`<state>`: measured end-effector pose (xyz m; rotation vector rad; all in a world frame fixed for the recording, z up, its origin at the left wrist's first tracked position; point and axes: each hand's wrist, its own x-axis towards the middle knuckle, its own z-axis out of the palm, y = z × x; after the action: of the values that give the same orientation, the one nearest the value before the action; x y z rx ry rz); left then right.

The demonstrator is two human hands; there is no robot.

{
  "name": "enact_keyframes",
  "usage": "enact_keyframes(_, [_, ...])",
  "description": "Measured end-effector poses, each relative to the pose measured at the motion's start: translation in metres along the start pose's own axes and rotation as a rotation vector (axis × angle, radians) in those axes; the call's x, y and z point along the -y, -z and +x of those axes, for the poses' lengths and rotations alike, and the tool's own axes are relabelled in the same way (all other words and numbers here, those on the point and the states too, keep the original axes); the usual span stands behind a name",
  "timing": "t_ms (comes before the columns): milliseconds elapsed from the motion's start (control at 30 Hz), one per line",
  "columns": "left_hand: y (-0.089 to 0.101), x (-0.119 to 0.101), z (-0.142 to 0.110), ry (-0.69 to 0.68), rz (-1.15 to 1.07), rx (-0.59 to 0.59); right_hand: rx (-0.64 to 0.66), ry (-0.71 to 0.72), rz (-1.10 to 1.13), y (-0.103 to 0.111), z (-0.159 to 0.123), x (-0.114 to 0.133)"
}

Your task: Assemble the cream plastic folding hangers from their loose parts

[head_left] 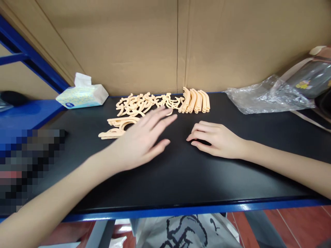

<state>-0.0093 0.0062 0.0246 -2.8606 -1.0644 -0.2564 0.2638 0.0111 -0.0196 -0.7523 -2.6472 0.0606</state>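
Neither hand grasps anything. The left hand (143,137) stretches forward with palm down and fingers (165,119) spread flat, released, its fingertips reaching to the near edge of a loose heap of pale orange plastic pieces (144,103). Just left of that hand, and partly under its edge, lie a few curved pieces (116,127) of the same plastic, set apart from the heap and lying flat, nearer to the person. The right hand (217,139) rests on the black tabletop (181,172) a little to the right of the left one, fingers loosely curled with the tips on the surface, empty, and apart from the plastic.

The heap lies at the far middle of the tabletop, close to the cardboard wall (165,44). At its right end a row of pieces (196,100) stands packed side by side in a neat stack, touching the loose ones.

To the far left a tissue box (82,94) sits at the corner of the tabletop, with a white tissue sticking up. A blue shelf frame (31,58) runs behind it. To the far right a crumpled clear plastic bag (266,96) lies on the surface, and beyond it a dark bag (310,77) leans at the edge of the view. A blue rim (181,209) runs along the near edge of the table.
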Motion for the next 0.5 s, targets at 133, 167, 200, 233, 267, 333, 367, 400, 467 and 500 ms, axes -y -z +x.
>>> enact_keyframes(133, [-0.021, -0.013, 0.002, -0.107, -0.097, -0.002, -0.006, 0.001, 0.000, -0.003, 0.000, 0.000])
enact_keyframes(167, [-0.025, -0.013, 0.002, -0.103, -0.113, 0.027, -0.004, -0.009, 0.002, -0.003, 0.001, 0.001])
enact_keyframes(200, [-0.029, -0.013, 0.001, -0.111, -0.133, 0.046, -0.002, -0.025, 0.006, -0.004, 0.001, 0.002])
enact_keyframes(233, [-0.031, -0.012, 0.001, -0.107, -0.158, 0.080, -0.003, -0.042, 0.005, -0.003, 0.002, 0.002])
enact_keyframes(267, [-0.033, -0.012, 0.001, -0.088, -0.186, 0.106, 0.003, -0.055, 0.008, -0.002, 0.003, 0.003])
enact_keyframes(333, [-0.036, -0.011, 0.002, -0.042, -0.210, 0.143, 0.053, -0.059, 0.000, 0.004, 0.005, 0.004])
enact_keyframes(367, [-0.036, -0.011, 0.003, -0.027, -0.208, 0.162, 0.077, -0.074, -0.015, 0.009, 0.006, 0.003])
enact_keyframes(400, [-0.037, -0.012, 0.004, -0.015, -0.204, 0.175, 0.083, -0.108, -0.026, 0.014, 0.007, 0.001])
enact_keyframes(467, [-0.039, -0.012, 0.006, 0.004, -0.191, 0.196, 0.047, -0.225, -0.053, 0.026, 0.009, -0.008])
enact_keyframes(500, [-0.040, -0.012, 0.008, 0.006, -0.186, 0.205, 0.013, -0.291, -0.084, 0.032, 0.010, -0.015])
